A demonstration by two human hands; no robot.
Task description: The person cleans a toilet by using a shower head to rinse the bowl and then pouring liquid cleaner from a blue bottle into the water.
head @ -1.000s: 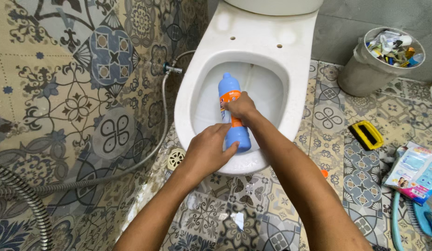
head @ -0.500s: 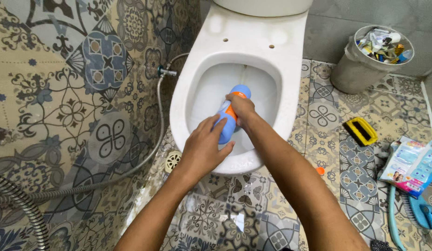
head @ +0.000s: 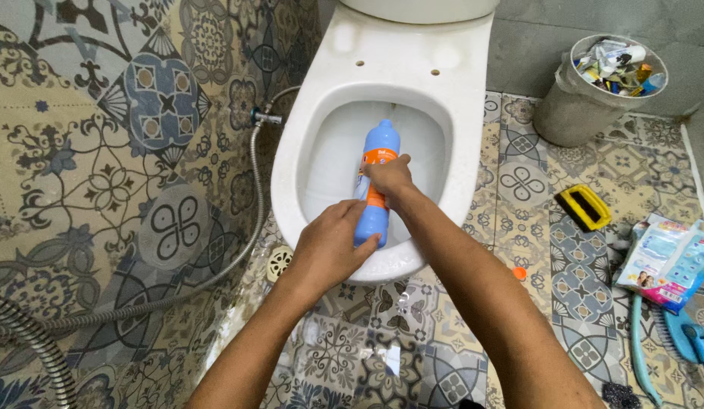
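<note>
Head view, looking straight down: both bare hands on one blue bottle [head: 376,178] with an orange label band, held over the open bowl of a white toilet [head: 333,57]. The bottle's long axis runs away from the person, roughly along the toilet's centre line, with one rounded end out over the middle of the bowl and the other end back near the front rim, tilted slightly left at the near end. Which end carries the cap I cannot tell; the near end is covered. Right hand [head: 390,178] is clenched around the bottle's middle, right at the orange band, fingers wrapped over the top. Left hand [head: 333,246] is grasping the near end, palm over it and fingertips curled onto the blue plastic, sitting just above the front rim of the toilet. So the left hand is the nearer one to the body and holds the bottle's close end; the right reaches further out along the same axis. Neither hand is released. Around: a metal spray hose [head: 250,204] hangs from a wall valve on the left of the toilet, patterned tile floor [head: 518,185] underneath, a grey bin [head: 568,113] full of wrappers at upper right, a yellow scrub brush [head: 584,207] on the floor to the right, a flat printed packet [head: 665,261] and a blue-handled brush [head: 689,337] at the far right edge.
</note>
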